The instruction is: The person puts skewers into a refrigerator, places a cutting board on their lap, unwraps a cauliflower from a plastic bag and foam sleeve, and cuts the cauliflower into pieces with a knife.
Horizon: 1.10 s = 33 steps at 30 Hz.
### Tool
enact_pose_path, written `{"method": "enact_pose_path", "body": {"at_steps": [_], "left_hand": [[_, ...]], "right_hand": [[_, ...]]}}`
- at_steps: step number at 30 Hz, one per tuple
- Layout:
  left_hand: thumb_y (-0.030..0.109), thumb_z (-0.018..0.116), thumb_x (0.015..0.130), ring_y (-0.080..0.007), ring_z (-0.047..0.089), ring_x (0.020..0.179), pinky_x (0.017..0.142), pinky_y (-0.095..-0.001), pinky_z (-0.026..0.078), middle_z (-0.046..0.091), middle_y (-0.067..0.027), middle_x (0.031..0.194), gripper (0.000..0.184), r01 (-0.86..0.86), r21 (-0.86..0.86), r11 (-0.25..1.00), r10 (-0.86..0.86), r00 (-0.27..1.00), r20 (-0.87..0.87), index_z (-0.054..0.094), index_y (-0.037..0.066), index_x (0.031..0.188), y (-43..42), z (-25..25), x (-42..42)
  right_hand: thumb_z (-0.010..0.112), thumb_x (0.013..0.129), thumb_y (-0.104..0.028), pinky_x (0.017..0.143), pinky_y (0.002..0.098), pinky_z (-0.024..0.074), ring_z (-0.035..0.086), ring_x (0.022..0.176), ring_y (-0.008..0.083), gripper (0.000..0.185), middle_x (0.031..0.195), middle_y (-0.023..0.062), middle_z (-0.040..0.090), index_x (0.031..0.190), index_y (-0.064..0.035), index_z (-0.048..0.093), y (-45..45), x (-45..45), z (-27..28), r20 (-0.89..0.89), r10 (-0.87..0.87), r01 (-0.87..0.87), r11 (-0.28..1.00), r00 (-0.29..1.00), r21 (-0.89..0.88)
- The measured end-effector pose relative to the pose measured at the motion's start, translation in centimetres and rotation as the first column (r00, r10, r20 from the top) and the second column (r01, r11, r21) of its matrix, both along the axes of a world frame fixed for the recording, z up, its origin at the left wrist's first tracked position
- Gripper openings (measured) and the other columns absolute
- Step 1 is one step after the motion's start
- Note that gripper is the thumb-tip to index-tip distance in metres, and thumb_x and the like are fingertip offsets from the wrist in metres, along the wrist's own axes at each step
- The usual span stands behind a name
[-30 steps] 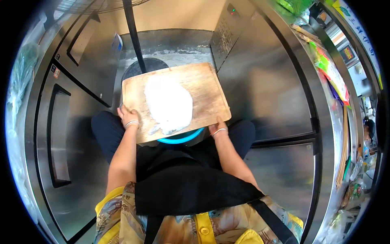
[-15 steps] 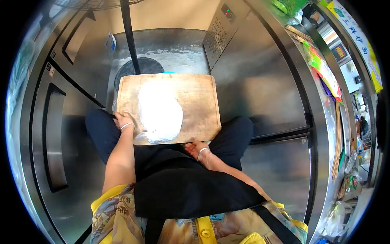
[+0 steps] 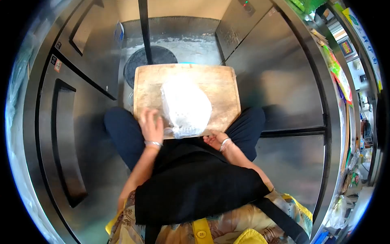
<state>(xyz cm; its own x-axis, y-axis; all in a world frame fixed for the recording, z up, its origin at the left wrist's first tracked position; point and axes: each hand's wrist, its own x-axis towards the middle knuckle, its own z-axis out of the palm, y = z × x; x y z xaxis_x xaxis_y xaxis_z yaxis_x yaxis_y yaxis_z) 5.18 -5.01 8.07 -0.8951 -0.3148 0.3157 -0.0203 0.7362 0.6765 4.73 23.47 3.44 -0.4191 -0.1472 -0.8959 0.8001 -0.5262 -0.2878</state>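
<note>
Two cabinets [image 3: 280, 69] flank a board [image 3: 225, 93] bearing a bag [image 3: 187, 110], contents unclear; left grip [image 3: 151, 125] is spread, right grip [image 3: 216, 139] indeterminate.

White bag [image 3: 187, 106] by a tan board's [image 3: 223, 91] near edge — black apron [image 3: 199, 185], navy trousers [image 3: 126, 130], multicoloured patterned shirt [image 3: 225, 223] — yellow trim [image 3: 201, 228].

Over on the right, beyond the bench's [image 3: 332, 97] outer edge, there's a pale sign [image 3: 365, 45] with blue Chinese characters running down it; I make them out as 三鮮伊面. The bright packet [image 3: 340, 75] lying along that edge carries print I can't read. On my left, a dark label [image 3: 53, 60] and an orange-and-white sticker [image 3: 58, 66] sit by the top left corner of the lower steel door [image 3: 97, 134], their lettering too small to make out.
</note>
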Motion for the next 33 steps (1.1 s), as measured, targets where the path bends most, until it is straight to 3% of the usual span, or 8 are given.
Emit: {"method": "enact_pose_path", "body": {"at_steps": [2, 6, 8, 10, 21, 25, 31, 33], "left_hand": [[0.016, 0.058, 0.084, -0.0291, 0.056, 0.091, 0.079, -0.0352, 0.044, 0.053, -0.0152, 0.100, 0.016, 0.158, 0.422, 0.893, -0.176, 0.984, 0.003, 0.056, 0.004, 0.093, 1.1, 0.9, 2.1], [0.017, 0.067, 0.079, -0.0241, 0.060, 0.080, 0.071, -0.0327, 0.047, 0.061, -0.0126, 0.087, 0.024, 0.366, 0.518, 0.773, -0.472, 0.877, 0.085, 0.057, 0.000, 0.092, 0.9, 0.2, 2.2], [0.014, 0.068, 0.077, -0.0205, 0.060, 0.075, 0.067, -0.0298, 0.047, 0.061, -0.0112, 0.083, 0.022, 0.408, 0.491, 0.770, -0.507, 0.858, 0.081, 0.059, -0.001, 0.090, 0.8, 0.8, 2.2], [0.010, 0.069, 0.076, -0.0158, 0.059, 0.068, 0.063, -0.0260, 0.047, 0.062, -0.0087, 0.079, 0.018, 0.392, 0.583, 0.712, -0.529, 0.845, 0.077, 0.060, -0.002, 0.087, 0.4, 0.9, 2.2], [0.010, 0.066, 0.080, -0.0085, 0.057, 0.070, 0.065, -0.0226, 0.045, 0.063, -0.0036, 0.076, 0.013, 0.461, 0.642, 0.612, -0.524, 0.845, -0.107, 0.062, -0.001, 0.086, -0.4, 1.0, 2.3], [0.008, 0.065, 0.080, -0.0058, 0.052, 0.066, 0.061, -0.0214, 0.042, 0.059, -0.0002, 0.072, 0.011, 0.448, 0.672, 0.590, -0.540, 0.838, -0.084, 0.062, -0.001, 0.085, -0.1, 1.1, 2.0], [0.008, 0.063, 0.082, -0.0033, 0.049, 0.068, 0.062, -0.0195, 0.041, 0.057, 0.0034, 0.075, 0.011, 0.348, 0.854, 0.386, -0.590, 0.805, -0.062, 0.061, 0.001, 0.091, 1.1, 1.9, 1.9], [0.008, 0.062, 0.083, -0.0036, 0.050, 0.069, 0.063, -0.0194, 0.041, 0.057, 0.0036, 0.077, 0.012, 0.342, 0.868, 0.361, -0.590, 0.804, -0.071, 0.061, 0.002, 0.093, 1.8, 2.6, 1.4]], "right_hand": [[0.052, 0.090, -0.016, 0.063, 0.0368, 0.0506, 0.060, 0.068, 0.0240, 0.015, 0.070, 0.0098, 0.058, 0.085, -0.0022, 0.054, -0.8, 0.3, 2.9, -0.086, 0.071, -0.069, 0.997, 0.994, 0.029], [0.056, 0.089, -0.017, 0.061, 0.0255, 0.0492, 0.059, 0.068, 0.0135, 0.013, 0.075, 0.0046, 0.060, 0.087, -0.0043, 0.056, -5.2, 1.0, 10.1, -0.379, 0.342, -0.170, 0.892, 0.860, 0.419], [0.059, 0.086, -0.013, 0.062, 0.0272, 0.0489, 0.060, 0.068, 0.0160, 0.010, 0.077, 0.0066, 0.060, 0.090, -0.0040, 0.058, -7.6, 1.2, 11.8, -0.664, 0.572, -0.203, 0.810, 0.481, 0.551], [0.061, 0.083, -0.008, 0.062, 0.0300, 0.0488, 0.060, 0.067, 0.0204, 0.014, 0.081, 0.0100, 0.060, 0.095, -0.0034, 0.058, -9.9, 0.6, 12.9, -0.445, 0.888, -0.030, 0.451, 0.112, 0.892], [0.059, 0.083, -0.016, 0.064, 0.0386, 0.0469, 0.058, 0.073, 0.0323, 0.011, 0.082, 0.0132, 0.057, 0.087, -0.0057, 0.055, -12.5, -0.7, 12.5, -0.280, 0.959, 0.051, 0.282, -0.038, 0.958], [0.059, 0.083, -0.010, 0.061, 0.0353, 0.0454, 0.058, 0.069, 0.0288, 0.007, 0.075, 0.0131, 0.057, 0.085, -0.0042, 0.056, -12.2, -0.5, 13.1, -0.249, 0.968, 0.127, 0.249, -0.016, 0.960], [0.057, 0.086, -0.013, 0.061, 0.0375, 0.0455, 0.057, 0.069, 0.0334, 0.010, 0.075, 0.0149, 0.056, 0.085, -0.0036, 0.054, -11.4, -0.6, 14.2, -0.386, 0.920, 0.115, 0.377, 0.073, 0.919], [0.057, 0.087, -0.012, 0.056, 0.0324, 0.0446, 0.057, 0.060, 0.0250, 0.010, 0.072, 0.0117, 0.055, 0.087, -0.0031, 0.054, -10.8, -1.0, 14.7, -0.463, 0.867, 0.053, 0.462, 0.181, 0.885]]}}
